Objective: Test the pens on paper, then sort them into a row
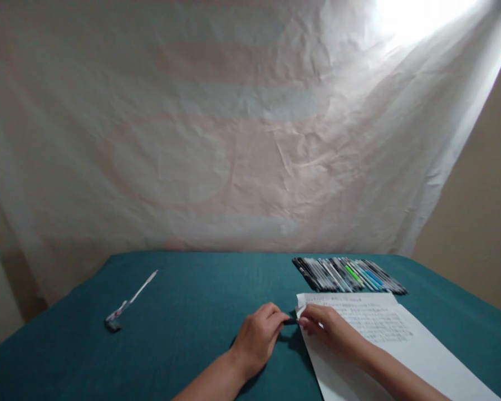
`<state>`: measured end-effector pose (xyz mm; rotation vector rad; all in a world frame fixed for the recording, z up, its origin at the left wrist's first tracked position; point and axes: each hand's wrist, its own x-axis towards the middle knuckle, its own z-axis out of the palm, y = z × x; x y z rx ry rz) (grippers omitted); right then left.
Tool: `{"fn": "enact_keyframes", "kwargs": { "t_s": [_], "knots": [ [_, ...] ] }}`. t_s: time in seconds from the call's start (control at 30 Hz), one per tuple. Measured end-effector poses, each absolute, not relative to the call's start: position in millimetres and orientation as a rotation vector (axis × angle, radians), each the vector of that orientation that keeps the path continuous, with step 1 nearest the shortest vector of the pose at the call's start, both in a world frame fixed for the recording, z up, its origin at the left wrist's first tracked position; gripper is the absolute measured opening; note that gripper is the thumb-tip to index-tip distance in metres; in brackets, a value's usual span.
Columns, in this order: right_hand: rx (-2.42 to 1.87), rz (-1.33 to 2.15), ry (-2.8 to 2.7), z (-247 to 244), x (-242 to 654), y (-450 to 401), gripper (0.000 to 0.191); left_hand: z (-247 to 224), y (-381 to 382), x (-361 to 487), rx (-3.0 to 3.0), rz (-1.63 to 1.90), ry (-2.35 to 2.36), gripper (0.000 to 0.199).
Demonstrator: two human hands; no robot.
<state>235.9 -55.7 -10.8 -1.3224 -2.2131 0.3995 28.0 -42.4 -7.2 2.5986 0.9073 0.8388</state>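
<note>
A small dark pen-like piece spans the gap between my two hands, just left of a sheet of white paper with handwritten lines on its upper part. My left hand is closed on the piece's left end. The fingers of my right hand pinch its right end, over the paper's left edge. Most of the piece is hidden by my fingers.
Behind the paper lies a row of several pens, mostly grey and black with green and blue ones. A thin white stick-like item with a dark end lies at the left on the green tablecloth. A pale sheet hangs behind.
</note>
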Motion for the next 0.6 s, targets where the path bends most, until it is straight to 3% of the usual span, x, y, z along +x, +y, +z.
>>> {"fn": "enact_keyframes", "kwargs": {
  "t_s": [0.3, 0.43, 0.6],
  "knots": [
    [-1.271, 0.506, -2.134, -16.0, 239.9, -53.8, 0.007, -9.0, -41.9, 29.6, 2.621, 0.859, 0.896, 0.028],
    [-1.329, 0.434, -2.211, -11.2, 242.3, -54.1, 0.018, -11.3, -40.1, 31.0, 2.631, 0.836, 0.892, 0.027],
    [-1.299, 0.470, -2.170, -10.5, 244.6, -53.0, 0.014, -13.4, -38.8, 34.7, 2.627, 0.857, 0.880, 0.027]
  ]
}}
